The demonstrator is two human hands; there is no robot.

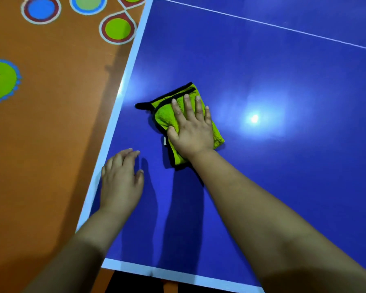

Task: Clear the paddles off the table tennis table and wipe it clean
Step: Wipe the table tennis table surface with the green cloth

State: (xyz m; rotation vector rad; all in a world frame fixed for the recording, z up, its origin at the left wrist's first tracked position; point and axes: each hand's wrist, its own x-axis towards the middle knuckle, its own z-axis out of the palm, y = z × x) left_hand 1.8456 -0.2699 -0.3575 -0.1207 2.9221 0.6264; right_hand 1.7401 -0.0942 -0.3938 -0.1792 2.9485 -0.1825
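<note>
The right hand [191,132] presses flat on a green cloth [217,135] on the blue table [283,187]; the left hand [120,180] rests near the table's edge; orange floor [47,166] beside it.

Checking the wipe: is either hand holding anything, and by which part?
Nothing gripped. Right hand presses flat on the middle of the cloth; left hand rests on the table.
</note>
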